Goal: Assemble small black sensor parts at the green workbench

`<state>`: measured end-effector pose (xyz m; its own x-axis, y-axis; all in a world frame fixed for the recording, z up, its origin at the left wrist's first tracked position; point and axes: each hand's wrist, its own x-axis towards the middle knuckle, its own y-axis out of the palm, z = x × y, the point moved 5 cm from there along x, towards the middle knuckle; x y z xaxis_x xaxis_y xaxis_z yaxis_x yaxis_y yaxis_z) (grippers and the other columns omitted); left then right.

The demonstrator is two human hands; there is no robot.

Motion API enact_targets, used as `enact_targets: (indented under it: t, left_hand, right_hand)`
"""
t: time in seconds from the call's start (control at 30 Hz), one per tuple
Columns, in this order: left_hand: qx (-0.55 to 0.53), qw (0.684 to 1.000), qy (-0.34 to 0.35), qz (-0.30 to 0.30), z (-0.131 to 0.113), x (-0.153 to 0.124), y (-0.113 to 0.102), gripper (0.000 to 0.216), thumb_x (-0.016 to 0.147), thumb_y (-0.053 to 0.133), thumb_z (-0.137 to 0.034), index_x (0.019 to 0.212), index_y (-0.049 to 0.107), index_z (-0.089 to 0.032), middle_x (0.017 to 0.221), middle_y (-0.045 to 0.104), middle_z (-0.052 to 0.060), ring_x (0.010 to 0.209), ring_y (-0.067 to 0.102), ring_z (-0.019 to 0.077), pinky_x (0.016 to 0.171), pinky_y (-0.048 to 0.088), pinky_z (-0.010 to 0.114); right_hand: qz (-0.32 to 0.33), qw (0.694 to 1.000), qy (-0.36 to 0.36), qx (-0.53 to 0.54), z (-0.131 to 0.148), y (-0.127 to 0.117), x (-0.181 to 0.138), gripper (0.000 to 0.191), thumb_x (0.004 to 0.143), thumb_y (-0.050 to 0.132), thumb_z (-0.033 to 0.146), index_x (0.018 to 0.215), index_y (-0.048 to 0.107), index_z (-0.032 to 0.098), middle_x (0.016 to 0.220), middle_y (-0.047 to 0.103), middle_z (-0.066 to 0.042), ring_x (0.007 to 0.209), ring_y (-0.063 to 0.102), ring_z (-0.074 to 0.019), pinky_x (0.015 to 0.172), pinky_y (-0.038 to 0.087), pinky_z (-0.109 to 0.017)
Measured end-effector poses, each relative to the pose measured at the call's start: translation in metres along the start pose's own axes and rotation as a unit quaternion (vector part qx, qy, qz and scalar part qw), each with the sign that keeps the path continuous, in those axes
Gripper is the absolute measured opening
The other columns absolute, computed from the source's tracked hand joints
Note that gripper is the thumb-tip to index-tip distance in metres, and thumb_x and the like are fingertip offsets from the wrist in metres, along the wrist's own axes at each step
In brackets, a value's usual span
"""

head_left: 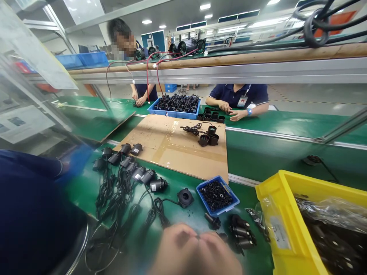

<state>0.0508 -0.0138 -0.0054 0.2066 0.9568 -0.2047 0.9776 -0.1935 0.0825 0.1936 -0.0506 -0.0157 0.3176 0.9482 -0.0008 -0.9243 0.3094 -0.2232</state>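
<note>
Two blurred hands pressed together at bottom centre, left hand and right hand, each grip impossible to tell, small blue tray of black rings just above, black parts beside, green tabletop, yellow bin lower right.

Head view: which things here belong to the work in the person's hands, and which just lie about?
In hand:
- left hand and right hand, fingers pinched together, contents blurred
- small blue plastic tray of black rings
- loose black cylindrical parts
- round black disc on a cable

Lying about:
- brown cardboard sheet
- yellow plastic bin
- row of black corded units
</note>
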Motion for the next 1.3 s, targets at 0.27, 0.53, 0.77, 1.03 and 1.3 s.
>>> enact_targets:
  t: [0.27,0.53,0.77,1.03,1.3]
  left_hand:
    - [0.019,0.999,-0.026,-0.005,0.012,0.01,0.003,0.027,0.08,0.075,-0.044,0.091,0.075,-0.018,0.09,0.067,0.007,0.083,0.063,0.0218,0.065,0.051,0.028]
    - [-0.014,0.996,-0.083,-0.003,0.043,0.013,-0.015,0.034,0.089,0.063,-0.052,0.087,0.062,-0.018,0.075,0.063,0.003,0.074,0.06,0.0188,0.06,0.044,0.027]
    - [-0.033,0.996,-0.082,0.03,0.053,0.024,0.001,0.035,0.089,0.061,-0.054,0.089,0.057,-0.019,0.085,0.063,0.004,0.083,0.063,0.0215,0.068,0.047,0.03]
    - [-0.042,0.997,-0.056,-0.013,0.044,0.03,0.011,0.024,0.094,0.055,-0.044,0.092,0.054,-0.02,0.09,0.065,0.005,0.088,0.063,0.0226,0.076,0.048,0.034]
    - [-0.062,0.996,-0.062,-0.021,0.062,0.037,0.017,0.028,0.09,0.059,-0.048,0.091,0.054,-0.02,0.084,0.063,0.004,0.087,0.063,0.0239,0.077,0.047,0.035]
  right_hand:
    - [-0.023,0.994,-0.055,-0.093,-0.037,0.012,0.0,0.016,0.084,0.066,0.036,0.086,0.077,0.023,0.079,0.075,-0.003,0.072,0.069,-0.0173,0.064,0.055,-0.024]
    - [-0.12,0.866,-0.256,-0.413,-0.059,-0.032,0.005,0.033,0.09,0.061,0.045,0.11,0.071,0.022,0.1,0.077,-0.007,0.088,0.07,-0.0217,0.077,0.055,-0.033]
    - [-0.094,0.796,-0.137,-0.583,-0.057,-0.039,0.032,0.043,0.084,0.067,0.05,0.113,0.068,0.018,0.113,0.073,-0.009,0.1,0.061,-0.032,0.079,0.044,-0.043]
    - [-0.057,0.815,-0.264,-0.513,-0.07,-0.044,0.02,0.036,0.086,0.064,0.054,0.108,0.069,0.025,0.103,0.078,-0.002,0.089,0.065,-0.022,0.078,0.042,-0.034]
    - [0.04,0.842,-0.228,-0.488,-0.086,-0.027,0.017,0.022,0.09,0.063,0.047,0.095,0.073,0.028,0.093,0.077,-0.002,0.084,0.069,-0.0204,0.074,0.046,-0.033]
